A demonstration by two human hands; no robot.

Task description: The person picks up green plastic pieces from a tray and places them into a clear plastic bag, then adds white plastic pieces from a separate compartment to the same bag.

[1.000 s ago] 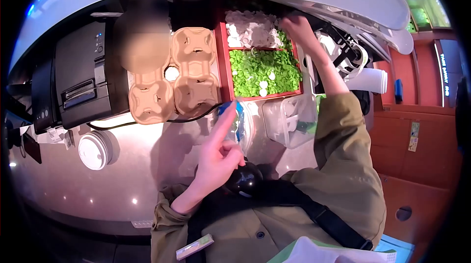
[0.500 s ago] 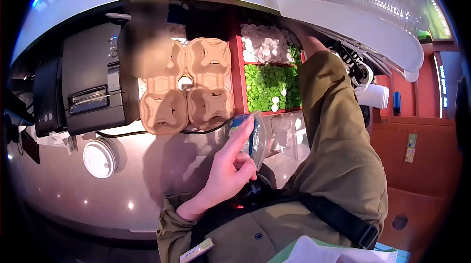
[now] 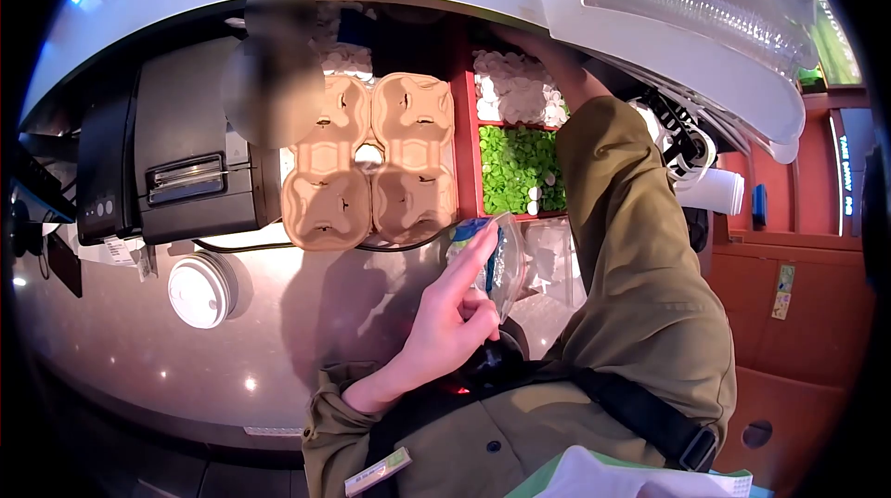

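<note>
My left hand [image 3: 450, 326] is held low in front of my body, its long fingers together and thumb bent in. It appears to grip a clear plastic bag [image 3: 510, 266] with some blue print; part of the bag is hidden behind the fingers. My right hand [image 3: 524, 41] reaches under the upper counter, behind a red divided box [image 3: 469, 155]. Its fingers are lost in shadow. Small white pieces [image 3: 515, 90] fill the box's rear compartment, and small green pieces [image 3: 510, 164] with a few white ones fill the front one.
Left of the box lie moulded cardboard cup carriers [image 3: 413, 113] and a dark printer [image 3: 200, 145]. A stack of white lids [image 3: 199, 291] stands on the lower counter [image 3: 269, 340]. Clear plastic lids [image 3: 687, 1] rest on the upper counter at right. A black round object [image 3: 492, 359] sits near my waist.
My right hand has moved further back and left, beyond the box's white pieces. My left hand keeps its pose with the bag. The whole view has shifted slightly.
</note>
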